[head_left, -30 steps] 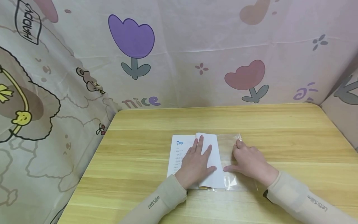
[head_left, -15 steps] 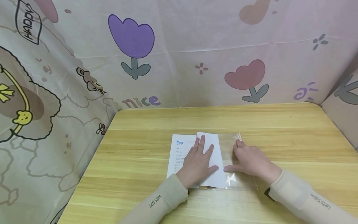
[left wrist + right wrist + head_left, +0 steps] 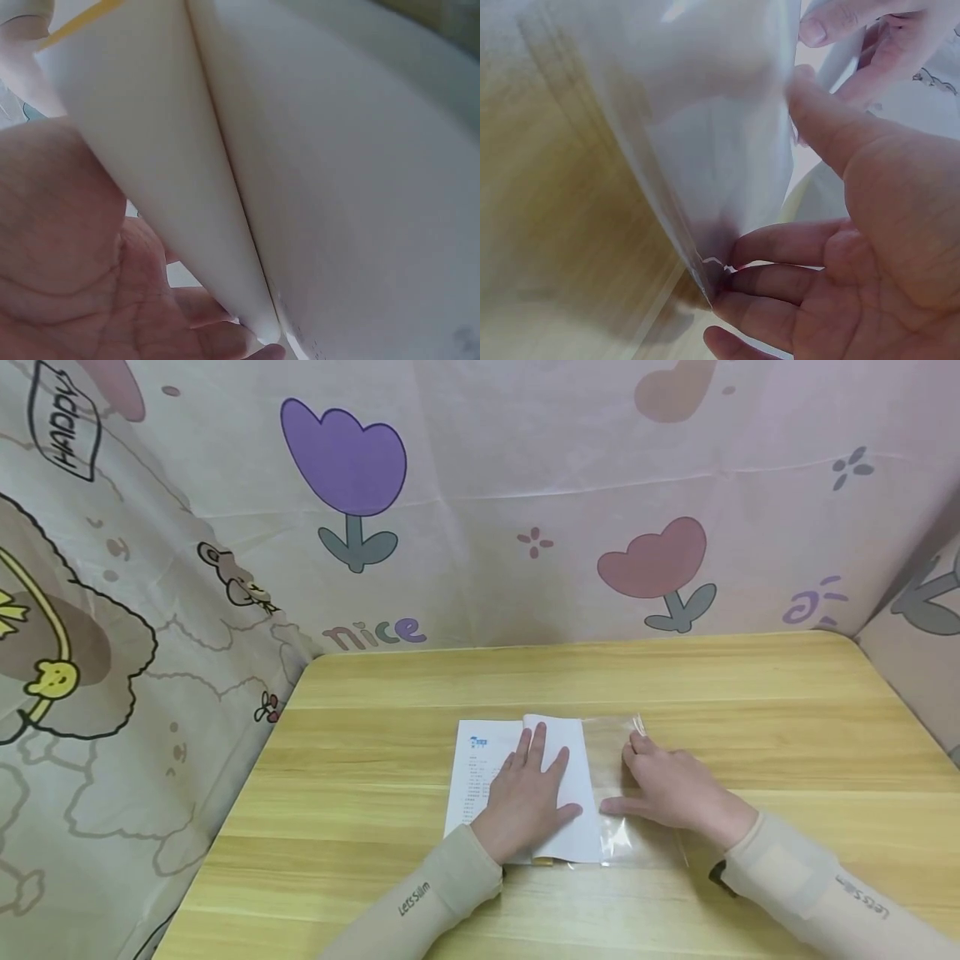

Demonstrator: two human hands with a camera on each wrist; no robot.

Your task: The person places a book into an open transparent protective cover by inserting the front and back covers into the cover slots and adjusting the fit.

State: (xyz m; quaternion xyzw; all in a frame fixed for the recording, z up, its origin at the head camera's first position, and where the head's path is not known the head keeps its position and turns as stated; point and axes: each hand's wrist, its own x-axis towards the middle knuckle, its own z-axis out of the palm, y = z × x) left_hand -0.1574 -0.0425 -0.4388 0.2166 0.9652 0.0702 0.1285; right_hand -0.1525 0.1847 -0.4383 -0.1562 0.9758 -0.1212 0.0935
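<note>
A booklet lies open, its printed left page (image 3: 480,777) partly under my left hand (image 3: 525,797). That hand rests with spread, straight fingers on a blank white page (image 3: 577,835) that bulges at the fold. In the left wrist view the white page (image 3: 150,112) rises beside the palm. From the booklet's right side extends a clear plastic cover (image 3: 645,852). My right hand (image 3: 671,789) lies on this film, thumb stretched toward the page edge, other fingers near the film's far right corner. The right wrist view has its fingertips touching the film (image 3: 720,150).
The booklet sits on a light wood-grain table (image 3: 360,760). A printed cloth (image 3: 480,510) with flowers and cartoon figures hangs behind the table and along its sides. A small yellow strip (image 3: 543,862) shows under the booklet's near edge.
Both hands keep nearly the same place on the page and film. The left hand shifts slightly right, then back; the whole head view moves a little.
</note>
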